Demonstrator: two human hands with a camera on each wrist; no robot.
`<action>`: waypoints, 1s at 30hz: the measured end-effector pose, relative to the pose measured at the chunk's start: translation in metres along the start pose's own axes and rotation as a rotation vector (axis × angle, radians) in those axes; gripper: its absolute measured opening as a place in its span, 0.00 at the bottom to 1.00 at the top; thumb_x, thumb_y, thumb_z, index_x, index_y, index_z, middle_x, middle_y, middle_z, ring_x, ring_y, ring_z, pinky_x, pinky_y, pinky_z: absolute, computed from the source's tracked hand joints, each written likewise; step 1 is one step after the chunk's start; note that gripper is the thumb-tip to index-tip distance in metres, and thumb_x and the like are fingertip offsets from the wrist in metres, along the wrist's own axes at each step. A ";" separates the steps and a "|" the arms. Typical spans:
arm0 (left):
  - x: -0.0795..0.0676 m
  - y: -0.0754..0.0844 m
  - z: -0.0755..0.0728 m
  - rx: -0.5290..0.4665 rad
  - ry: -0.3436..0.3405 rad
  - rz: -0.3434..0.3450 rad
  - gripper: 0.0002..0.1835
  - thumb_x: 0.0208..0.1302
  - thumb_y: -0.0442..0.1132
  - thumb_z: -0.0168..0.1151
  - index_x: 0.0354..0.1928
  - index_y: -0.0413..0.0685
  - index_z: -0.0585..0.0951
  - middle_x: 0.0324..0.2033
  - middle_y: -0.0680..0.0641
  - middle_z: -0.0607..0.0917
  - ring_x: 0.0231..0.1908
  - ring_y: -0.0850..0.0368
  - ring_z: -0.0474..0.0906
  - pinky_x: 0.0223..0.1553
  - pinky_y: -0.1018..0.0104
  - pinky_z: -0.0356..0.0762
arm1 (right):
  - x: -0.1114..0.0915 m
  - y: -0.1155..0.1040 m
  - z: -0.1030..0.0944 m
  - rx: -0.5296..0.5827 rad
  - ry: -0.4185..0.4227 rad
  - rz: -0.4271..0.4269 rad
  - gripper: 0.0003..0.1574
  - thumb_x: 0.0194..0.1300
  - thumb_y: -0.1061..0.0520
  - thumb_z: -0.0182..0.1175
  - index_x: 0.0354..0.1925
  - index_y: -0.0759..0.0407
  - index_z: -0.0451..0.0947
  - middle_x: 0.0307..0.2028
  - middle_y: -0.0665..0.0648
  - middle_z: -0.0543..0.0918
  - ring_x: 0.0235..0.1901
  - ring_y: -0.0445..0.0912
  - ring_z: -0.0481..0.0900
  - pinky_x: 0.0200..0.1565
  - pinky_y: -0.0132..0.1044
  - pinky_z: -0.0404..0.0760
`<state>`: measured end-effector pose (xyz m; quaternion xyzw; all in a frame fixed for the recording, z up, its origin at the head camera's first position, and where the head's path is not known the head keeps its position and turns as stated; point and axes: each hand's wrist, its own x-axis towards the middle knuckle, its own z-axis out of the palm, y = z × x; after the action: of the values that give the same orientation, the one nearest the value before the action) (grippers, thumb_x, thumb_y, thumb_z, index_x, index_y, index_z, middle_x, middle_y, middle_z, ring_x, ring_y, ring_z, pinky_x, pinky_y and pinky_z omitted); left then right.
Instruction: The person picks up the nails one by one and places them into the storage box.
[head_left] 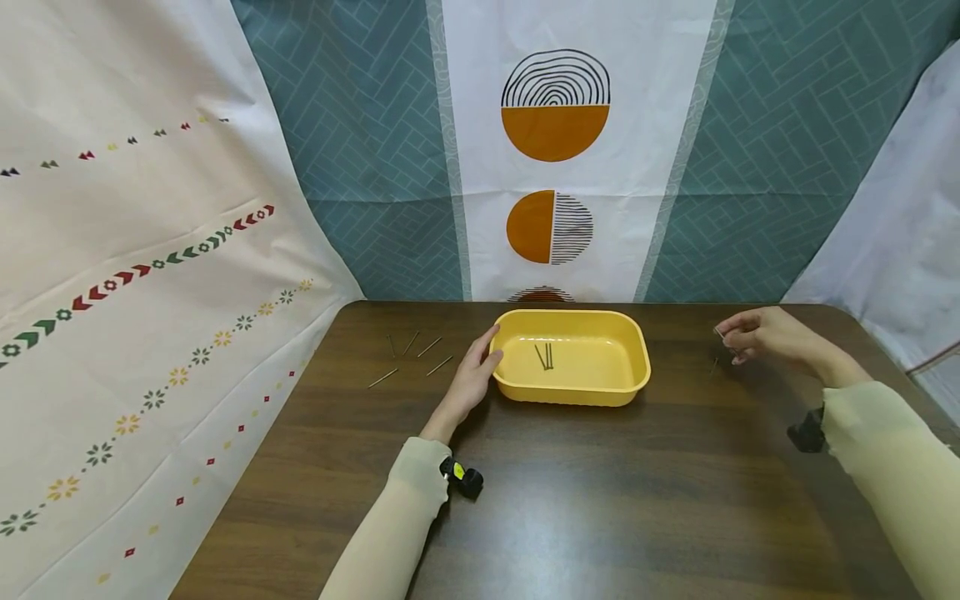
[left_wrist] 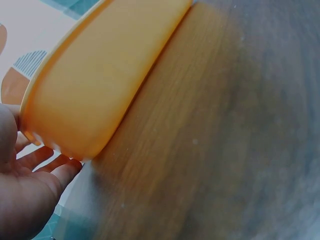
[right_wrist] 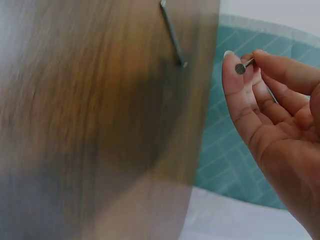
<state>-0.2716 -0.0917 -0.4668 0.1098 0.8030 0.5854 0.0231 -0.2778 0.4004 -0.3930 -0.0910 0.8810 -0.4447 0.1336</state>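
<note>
My left hand (head_left: 471, 379) holds the left end of a yellow plastic basin (head_left: 570, 397), its thumb at the rim and its fingers against the outer wall in the left wrist view. A few thin nails (head_left: 549, 357) lie inside the basin. Off to the right, my right hand (head_left: 772, 340) is raised over the table and pinches a nail (right_wrist: 241, 68) between thumb and forefinger, the flat head toward the wrist camera. A second thin metal shaft (right_wrist: 271, 94) shows among its other fingers. On the table below that hand lies another nail (right_wrist: 173, 34).
Several nails (head_left: 383, 378) lie spread out on the dark wooden table (head_left: 600, 492), left of the basin. Patterned cloth (head_left: 375, 167) hangs behind the table's far edge, and more cloth (head_left: 150, 292) hangs along the left side.
</note>
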 end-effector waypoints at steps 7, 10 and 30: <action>0.001 0.000 0.000 0.001 0.000 0.005 0.29 0.84 0.43 0.49 0.82 0.54 0.61 0.79 0.46 0.61 0.79 0.47 0.54 0.77 0.48 0.55 | 0.005 -0.015 0.008 0.050 0.012 0.006 0.29 0.76 0.61 0.60 0.65 0.82 0.70 0.46 0.54 0.85 0.41 0.44 0.84 0.45 0.46 0.88; 0.001 0.000 0.000 0.001 0.002 0.005 0.29 0.84 0.42 0.49 0.82 0.54 0.61 0.79 0.46 0.61 0.79 0.47 0.53 0.77 0.48 0.55 | 0.007 -0.019 0.011 0.069 0.012 0.005 0.28 0.76 0.62 0.60 0.64 0.82 0.70 0.45 0.51 0.85 0.40 0.43 0.84 0.45 0.44 0.88; 0.000 0.000 0.000 -0.010 -0.003 0.013 0.29 0.84 0.42 0.49 0.82 0.53 0.61 0.79 0.45 0.61 0.79 0.46 0.54 0.77 0.47 0.55 | 0.023 -0.062 0.040 0.172 -0.014 0.004 0.26 0.74 0.64 0.62 0.62 0.80 0.70 0.39 0.55 0.83 0.36 0.50 0.86 0.45 0.44 0.88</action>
<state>-0.2716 -0.0920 -0.4672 0.1160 0.7993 0.5892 0.0210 -0.2844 0.3271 -0.3691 -0.0804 0.8387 -0.5179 0.1481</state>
